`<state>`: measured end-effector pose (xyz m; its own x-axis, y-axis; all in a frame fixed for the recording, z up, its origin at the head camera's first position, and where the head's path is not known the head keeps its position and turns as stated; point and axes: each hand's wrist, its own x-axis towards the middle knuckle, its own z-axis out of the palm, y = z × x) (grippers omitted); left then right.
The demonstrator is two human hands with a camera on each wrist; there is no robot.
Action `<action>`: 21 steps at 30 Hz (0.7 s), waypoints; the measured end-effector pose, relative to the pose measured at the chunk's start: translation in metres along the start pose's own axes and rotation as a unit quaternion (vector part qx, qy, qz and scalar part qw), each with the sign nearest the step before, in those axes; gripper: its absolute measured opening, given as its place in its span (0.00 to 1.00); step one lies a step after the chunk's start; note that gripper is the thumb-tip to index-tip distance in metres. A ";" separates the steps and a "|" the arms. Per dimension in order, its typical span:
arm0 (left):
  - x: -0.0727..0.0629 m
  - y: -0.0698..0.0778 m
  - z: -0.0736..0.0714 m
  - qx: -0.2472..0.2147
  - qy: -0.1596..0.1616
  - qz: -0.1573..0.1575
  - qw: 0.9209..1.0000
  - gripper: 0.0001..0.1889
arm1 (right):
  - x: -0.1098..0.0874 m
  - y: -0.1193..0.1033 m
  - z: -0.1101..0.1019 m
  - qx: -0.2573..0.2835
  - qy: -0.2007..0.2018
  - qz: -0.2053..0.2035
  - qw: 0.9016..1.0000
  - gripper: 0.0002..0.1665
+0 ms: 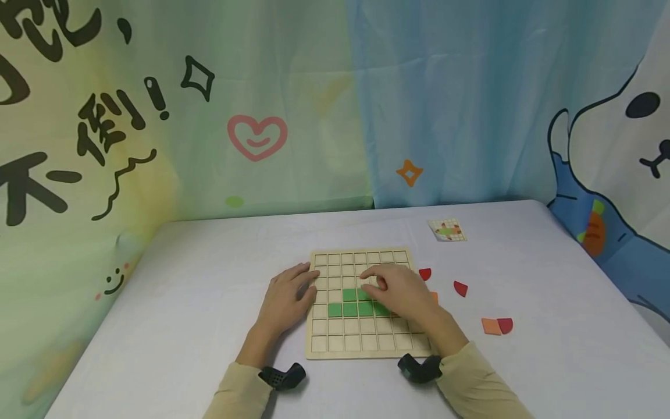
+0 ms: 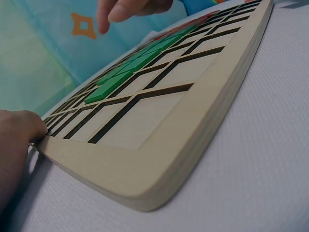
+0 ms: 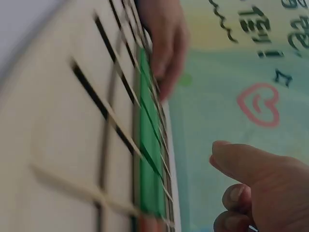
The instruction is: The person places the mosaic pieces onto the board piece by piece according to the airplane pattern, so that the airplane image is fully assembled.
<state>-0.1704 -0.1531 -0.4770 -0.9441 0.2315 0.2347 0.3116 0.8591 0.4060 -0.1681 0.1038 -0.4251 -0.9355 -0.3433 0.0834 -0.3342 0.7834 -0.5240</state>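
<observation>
A wooden grid board (image 1: 335, 347) lies flat on the white table. Green square tiles (image 1: 349, 309) fill several cells in two rows near its middle. My left hand (image 1: 287, 297) rests at the board's left edge, its fingers loosely extended over the rim. Above the green tiles is my right hand (image 1: 400, 288), thumb and index finger bent toward each other with a gap and no piece visible between them. In the left wrist view, its fingers (image 2: 126, 10) hang clear over the board. Part of the tile rows is hidden beneath the right hand in the head view.
Right of the board lie red rounded pieces (image 1: 460, 288), plus an orange square (image 1: 491, 326) touching a dark red piece (image 1: 505, 326). Another orange piece (image 1: 434, 297) shows partly behind the right wrist. A small pattern card (image 1: 447, 230) lies toward the back; a printed curtain (image 1: 293, 174) hangs behind.
</observation>
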 end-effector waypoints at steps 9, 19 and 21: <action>0.000 0.001 -0.002 0.003 -0.002 -0.001 1.000 0.19 | -0.002 0.053 -0.040 -0.010 -0.010 0.084 0.996 0.18; 0.000 0.001 -0.001 0.003 0.006 0.004 1.000 0.18 | -0.006 0.077 -0.049 -0.018 -0.055 0.143 0.988 0.22; 0.000 0.001 0.000 0.004 0.005 0.004 1.000 0.18 | -0.006 0.079 -0.047 -0.014 -0.062 0.146 0.987 0.23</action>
<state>-0.1701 -0.1527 -0.4763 -0.9407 0.2334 0.2462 0.3176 0.8610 0.3973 -0.1945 0.1916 -0.4272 -0.9719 -0.1597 -0.1730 -0.0566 0.8717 -0.4868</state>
